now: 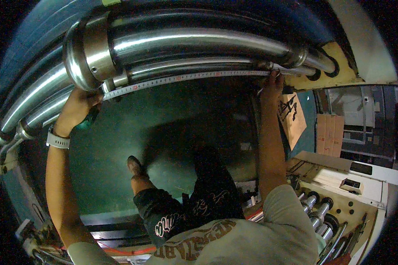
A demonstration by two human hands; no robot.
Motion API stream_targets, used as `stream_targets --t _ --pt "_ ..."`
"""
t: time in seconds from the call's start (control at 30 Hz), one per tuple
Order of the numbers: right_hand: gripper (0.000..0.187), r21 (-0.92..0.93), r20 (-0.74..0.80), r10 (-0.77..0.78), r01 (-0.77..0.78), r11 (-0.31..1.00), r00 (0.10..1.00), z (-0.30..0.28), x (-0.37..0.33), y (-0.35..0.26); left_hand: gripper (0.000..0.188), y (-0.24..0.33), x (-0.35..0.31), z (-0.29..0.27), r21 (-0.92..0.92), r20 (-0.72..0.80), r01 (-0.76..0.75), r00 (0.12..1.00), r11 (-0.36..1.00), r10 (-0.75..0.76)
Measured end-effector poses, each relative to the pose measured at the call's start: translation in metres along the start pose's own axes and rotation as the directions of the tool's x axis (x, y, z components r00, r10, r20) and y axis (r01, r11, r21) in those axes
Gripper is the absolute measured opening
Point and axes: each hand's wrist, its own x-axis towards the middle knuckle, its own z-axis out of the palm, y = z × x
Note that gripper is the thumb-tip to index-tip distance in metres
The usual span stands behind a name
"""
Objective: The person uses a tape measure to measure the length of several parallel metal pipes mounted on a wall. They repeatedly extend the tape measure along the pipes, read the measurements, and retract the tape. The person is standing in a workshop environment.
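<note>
A white tape measure [177, 79] is stretched out along a thin shiny metal roller [194, 64], its blade bowing slightly across the view. My left hand [77, 108], with a pale watch on its wrist, is closed around the tape measure's left end, below a wide metal collar [99, 48]. A dark green shape under that palm may be the case; the fingers mostly hide it. At the other end, my right hand [272, 84] pinches the blade near the right end of the thin roller. A thicker polished roller [199, 40] runs above.
A cream machine side plate [336, 78] holds the rollers' right ends. Beside my right forearm hangs a brown sheet with dark markings [292, 119]. A cardboard piece [329, 134] stands beyond it. At the lower right is a machine with more rollers [318, 216]. Green floor [110, 163] lies below.
</note>
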Motion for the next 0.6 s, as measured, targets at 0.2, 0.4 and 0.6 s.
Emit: stream_targets --t 0.2,0.4,0.6 --pt "0.021 -0.497 -0.042 -0.133 0.095 0.863 0.99 -0.039 0.039 0.058 0.023 -0.006 0.005 -0.009 0.206 0.051 0.078 0.995 0.975 -0.09" --pt "0.028 -0.429 0.096 -0.029 0.067 0.901 0.995 -0.065 0.054 0.069 0.021 0.001 0.008 -0.013 0.141 0.131 0.032 0.99 0.989 -0.051" --pt "0.035 -0.427 0.169 -0.006 0.079 0.901 0.986 -0.09 0.071 0.078 0.027 0.012 0.007 -0.015 0.28 0.128 -0.01 0.991 0.96 -0.027"
